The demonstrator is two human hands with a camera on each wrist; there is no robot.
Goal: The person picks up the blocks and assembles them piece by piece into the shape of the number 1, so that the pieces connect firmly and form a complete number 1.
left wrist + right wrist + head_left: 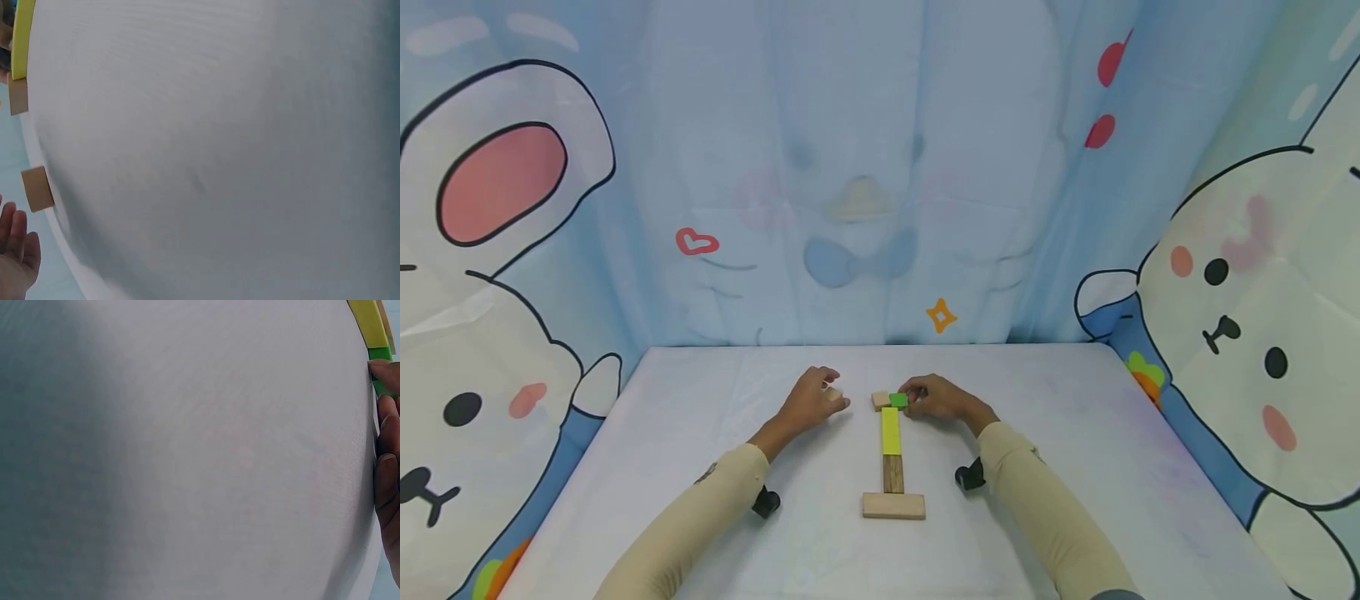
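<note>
Blocks lie in a column on the table: a long plain wooden block (893,506), a brown block (892,475), a yellow block (891,431), then a wooden block (881,401) and a green block (898,400) side by side at the far end. Thumb and fingers of my right hand (936,396) pinch the green block's right end; the right wrist view shows the thumb on the green block (379,354). My left hand (811,400) is left of the column, fingers loosely spread. Close to its fingertips in the left wrist view, a small wooden block (38,189) stands apart from the column.
The white-covered table (715,392) extends around the blocks. Behind it hangs a blue curtain (737,167) with cartoon prints. A small black camera (766,502) hangs under the left wrist and another black camera (970,476) under the right.
</note>
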